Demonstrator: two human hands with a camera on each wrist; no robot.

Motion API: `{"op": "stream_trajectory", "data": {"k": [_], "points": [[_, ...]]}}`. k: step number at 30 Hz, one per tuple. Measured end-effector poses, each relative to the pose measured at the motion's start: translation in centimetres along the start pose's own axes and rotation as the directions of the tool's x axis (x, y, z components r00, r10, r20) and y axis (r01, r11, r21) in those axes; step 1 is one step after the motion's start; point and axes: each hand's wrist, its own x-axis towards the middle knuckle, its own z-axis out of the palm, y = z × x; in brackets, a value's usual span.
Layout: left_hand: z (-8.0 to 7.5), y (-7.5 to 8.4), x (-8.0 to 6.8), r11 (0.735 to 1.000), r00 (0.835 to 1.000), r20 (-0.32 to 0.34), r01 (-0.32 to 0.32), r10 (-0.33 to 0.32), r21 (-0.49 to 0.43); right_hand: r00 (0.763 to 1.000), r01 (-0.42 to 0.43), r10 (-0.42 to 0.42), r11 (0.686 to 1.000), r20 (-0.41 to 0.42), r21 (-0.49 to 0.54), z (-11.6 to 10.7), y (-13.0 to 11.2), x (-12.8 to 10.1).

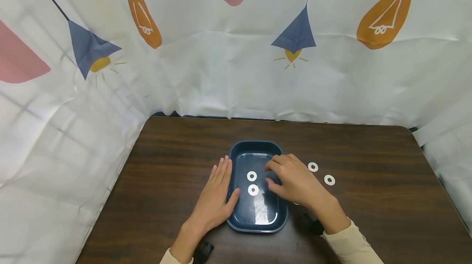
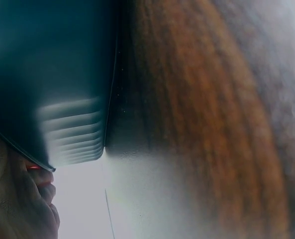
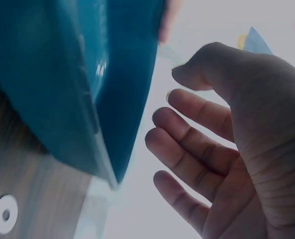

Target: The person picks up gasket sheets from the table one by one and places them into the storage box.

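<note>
A dark blue rectangular tray [image 1: 257, 228] lies on the table, with two flat white rings inside: an upper ring [image 1: 248, 176] and a lower ring [image 1: 249, 190]. My left hand [image 1: 215, 196] rests along the tray's left side, fingers straight and thumb over the rim. Above the tray's right part is my right hand [image 1: 291, 178], its fingers loosely bent. The right wrist view shows a gap between thumb and fingertips [image 3: 164, 144], with nothing held there. Right of the tray, a white ring [image 1: 309, 165] and another ring [image 1: 326, 178] lie on the wood.
The brown wooden table [image 1: 383, 198] extends on both sides of the tray. Part of one more white ring [image 1: 296, 203] peeks out beneath the right forearm. A white curtain [image 1: 236, 79] printed with lamps and bulbs hangs behind the table and along its sides.
</note>
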Motion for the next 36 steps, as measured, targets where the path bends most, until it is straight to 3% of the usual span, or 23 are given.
{"op": "stream_trajectory", "data": {"k": [10, 22, 36], "points": [[-0.1, 0.1, 0.1, 1.000, 1.000, -0.006, 0.005, -0.005, -0.017, 0.993, -0.092, 0.093, 0.996, -0.072, 0.005, -0.7, 1.6, -2.7], [-0.2, 0.1, 0.0, 1.000, 1.000, 0.007, 0.003, -0.003, -0.017, 0.983, -0.097, 0.098, 0.995, -0.157, 0.011, -0.2, 2.9, -5.4], [-0.2, 0.2, -0.1, 1.000, 1.000, -0.001, 0.000, 0.000, -0.009, 0.978, -0.137, 0.142, 0.990, -0.151, 0.041, 0.5, 3.7, -6.4]]}}
